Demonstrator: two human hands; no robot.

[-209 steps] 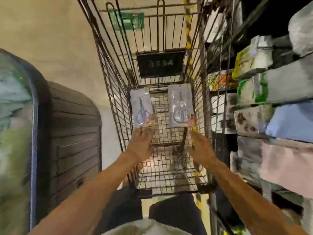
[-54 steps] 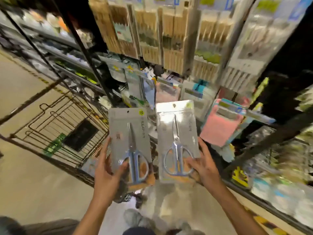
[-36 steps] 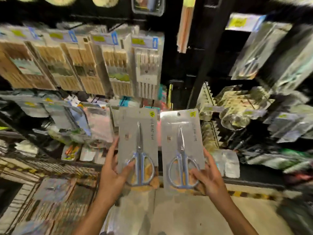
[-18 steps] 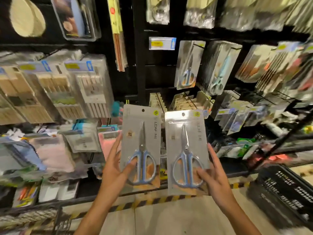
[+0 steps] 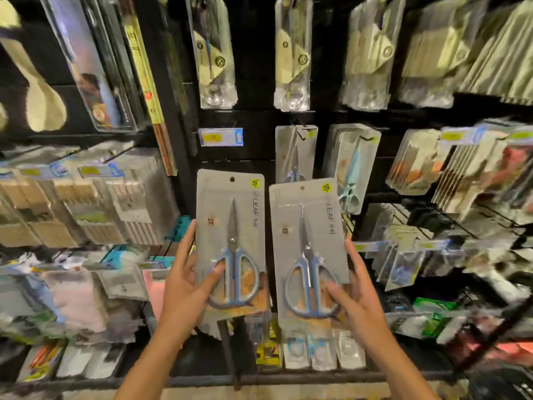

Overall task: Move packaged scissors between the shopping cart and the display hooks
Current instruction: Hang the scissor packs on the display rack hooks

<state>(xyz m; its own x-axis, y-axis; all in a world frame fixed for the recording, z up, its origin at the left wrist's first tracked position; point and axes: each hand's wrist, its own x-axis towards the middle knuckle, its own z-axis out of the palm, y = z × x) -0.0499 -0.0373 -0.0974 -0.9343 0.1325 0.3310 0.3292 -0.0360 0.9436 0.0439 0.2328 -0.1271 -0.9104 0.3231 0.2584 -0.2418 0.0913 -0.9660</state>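
Observation:
I hold two grey packs of blue-handled scissors upright in front of the black display wall. My left hand point(image 5: 187, 281) grips the left pack point(image 5: 230, 220) at its lower left, thumb on the handle loop. My right hand point(image 5: 356, 295) grips the right pack point(image 5: 308, 232) at its lower right. Just above the right pack, a matching scissors pack point(image 5: 294, 153) hangs on a hook. A pack of light green scissors point(image 5: 353, 168) hangs beside it. The cart is out of view.
A blue and yellow price tag point(image 5: 220, 137) sits on the wall above the left pack. Packaged chopsticks point(image 5: 95, 203) hang at left, wooden spoons point(image 5: 40, 105) at upper left, more packs point(image 5: 291, 53) on hooks above and at right. A low shelf point(image 5: 311, 353) holds small items.
I have turned from the cart to the display wall, carrying both packs. Over the last second they have come closer to the hooks with the hanging scissors.

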